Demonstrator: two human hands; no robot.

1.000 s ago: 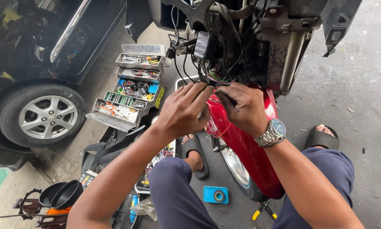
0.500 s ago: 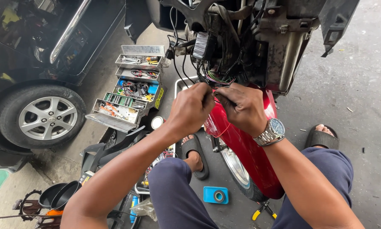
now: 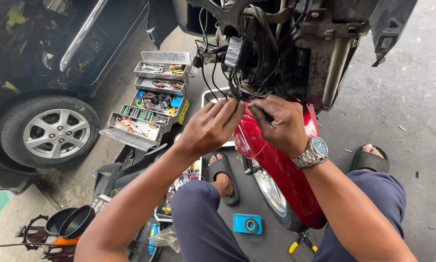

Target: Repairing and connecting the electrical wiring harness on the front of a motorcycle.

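Both of my hands are up at the exposed front of a scooter, just above its red front fender [image 3: 276,160]. My left hand [image 3: 210,127] pinches thin wires from the black wiring bundle [image 3: 249,80]. My right hand [image 3: 276,123], with a metal wristwatch [image 3: 312,151] on the wrist, pinches the same wires close beside it. The fingertips of the two hands nearly touch. A thin red wire loops down under my right hand. The wire ends are hidden by my fingers.
An open tiered metal toolbox [image 3: 152,99] full of small tools stands on the concrete to the left. A dark car with an alloy wheel [image 3: 55,133] sits far left. A blue tape box [image 3: 247,224], yellow-handled pliers [image 3: 300,241] and black funnels [image 3: 70,221] lie near my sandalled feet.
My hands have shifted slightly on the wires, staying at the same spot under the wiring bundle. The view has tilted a little.
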